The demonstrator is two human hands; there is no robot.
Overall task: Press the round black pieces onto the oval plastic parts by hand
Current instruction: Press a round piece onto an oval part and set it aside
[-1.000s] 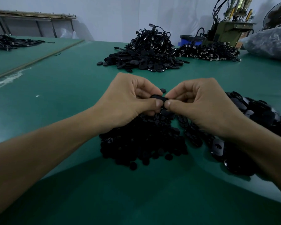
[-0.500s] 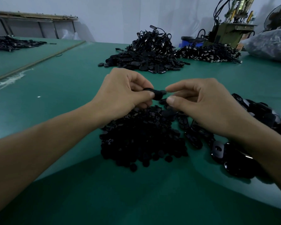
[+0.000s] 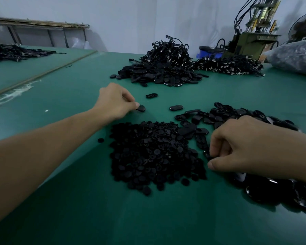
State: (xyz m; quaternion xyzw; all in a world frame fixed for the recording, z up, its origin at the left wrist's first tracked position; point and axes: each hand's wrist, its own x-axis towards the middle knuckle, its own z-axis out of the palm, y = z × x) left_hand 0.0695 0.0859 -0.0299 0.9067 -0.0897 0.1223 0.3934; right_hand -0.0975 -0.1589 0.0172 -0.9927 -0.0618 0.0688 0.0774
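Parting hands: L hand fingers pinching oval part; R hand at pile, grip unclear

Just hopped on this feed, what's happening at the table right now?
A person is working bare-handed at a green table. The left hand pinches one oval piece low over the table, beyond the pile of round black pieces. The right hand reaches into the pile of oval parts on the right, fingers curled at its near edge. Whether it grips one yet is unclear.
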